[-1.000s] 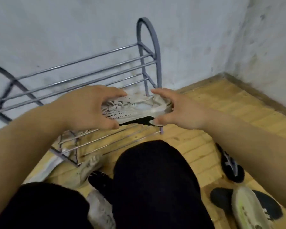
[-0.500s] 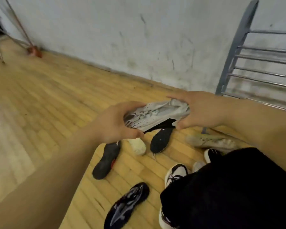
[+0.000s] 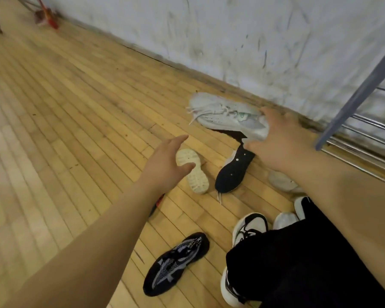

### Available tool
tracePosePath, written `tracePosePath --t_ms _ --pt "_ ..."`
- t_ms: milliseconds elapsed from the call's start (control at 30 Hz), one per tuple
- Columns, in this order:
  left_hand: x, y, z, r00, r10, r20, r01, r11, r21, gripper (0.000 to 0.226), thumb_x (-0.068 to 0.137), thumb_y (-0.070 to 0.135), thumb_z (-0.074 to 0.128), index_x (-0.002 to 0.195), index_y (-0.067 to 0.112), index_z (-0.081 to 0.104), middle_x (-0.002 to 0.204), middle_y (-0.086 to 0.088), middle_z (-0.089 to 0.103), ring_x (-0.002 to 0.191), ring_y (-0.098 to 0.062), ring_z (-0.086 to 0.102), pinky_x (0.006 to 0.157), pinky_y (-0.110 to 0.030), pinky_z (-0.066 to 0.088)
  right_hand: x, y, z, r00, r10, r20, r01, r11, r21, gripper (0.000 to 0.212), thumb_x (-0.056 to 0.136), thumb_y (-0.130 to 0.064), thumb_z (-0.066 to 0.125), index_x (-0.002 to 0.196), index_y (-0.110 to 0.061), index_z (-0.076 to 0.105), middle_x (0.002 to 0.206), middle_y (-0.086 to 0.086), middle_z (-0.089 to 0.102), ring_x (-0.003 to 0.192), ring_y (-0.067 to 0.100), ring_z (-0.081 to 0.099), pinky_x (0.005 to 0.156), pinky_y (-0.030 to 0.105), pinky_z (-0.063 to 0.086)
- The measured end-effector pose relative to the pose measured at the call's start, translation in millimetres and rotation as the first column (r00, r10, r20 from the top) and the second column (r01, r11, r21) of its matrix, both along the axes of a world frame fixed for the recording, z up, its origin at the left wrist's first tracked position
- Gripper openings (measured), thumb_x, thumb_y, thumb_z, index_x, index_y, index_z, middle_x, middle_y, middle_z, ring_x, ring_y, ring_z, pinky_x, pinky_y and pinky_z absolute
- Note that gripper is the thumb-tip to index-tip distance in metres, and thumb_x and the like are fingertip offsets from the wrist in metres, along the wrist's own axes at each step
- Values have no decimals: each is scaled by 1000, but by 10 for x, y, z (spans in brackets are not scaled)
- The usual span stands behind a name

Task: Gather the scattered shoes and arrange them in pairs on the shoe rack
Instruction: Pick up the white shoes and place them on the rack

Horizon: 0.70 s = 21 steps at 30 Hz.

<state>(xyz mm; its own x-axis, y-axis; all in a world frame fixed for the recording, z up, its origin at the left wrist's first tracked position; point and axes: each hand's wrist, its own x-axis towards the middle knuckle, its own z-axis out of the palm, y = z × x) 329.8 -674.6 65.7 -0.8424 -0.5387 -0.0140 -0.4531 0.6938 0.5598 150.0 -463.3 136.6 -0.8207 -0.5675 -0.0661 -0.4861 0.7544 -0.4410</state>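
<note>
The white sneaker [image 3: 225, 115] is in the person's right hand [image 3: 282, 141], which grips its heel end, thumb below and fingers over the top. Its toe points away to the left with the laces trailing, low by the foot of the wall [image 3: 253, 41] and just left of the shoe rack [image 3: 362, 85]. I can't tell whether it touches the floor [image 3: 65, 107]. The left hand [image 3: 165, 167] is open, fingers spread and holding nothing, reaching above a cream-soled shoe [image 3: 196, 176] that lies sole up on the boards. Just beside that lies a black-soled shoe [image 3: 230, 174], also upturned. A pale shoe [image 3: 280, 181] shows partly under the right forearm. Nearer the person, a black and grey sneaker [image 3: 176, 263] sits upright by itself, and a white and black sneaker [image 3: 250, 227] pokes out beside the knee of the black trousers [image 3: 298, 274]. Only the rack's grey end post and a few rails show at the right edge.
</note>
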Motion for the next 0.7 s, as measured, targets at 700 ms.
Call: tracePosePath --t_ms 700 --pt "-1757 818 -2425 769 -86 633 20 994 112 118 80 52 79 155 53 -12 169 0 -3 148 -44 20 108 -58 44 -1141 116 -662 843 -386 375 402 915 37 87 79 -57 78 149 -29 33 144 8 47 100 25 50 53 28 33"
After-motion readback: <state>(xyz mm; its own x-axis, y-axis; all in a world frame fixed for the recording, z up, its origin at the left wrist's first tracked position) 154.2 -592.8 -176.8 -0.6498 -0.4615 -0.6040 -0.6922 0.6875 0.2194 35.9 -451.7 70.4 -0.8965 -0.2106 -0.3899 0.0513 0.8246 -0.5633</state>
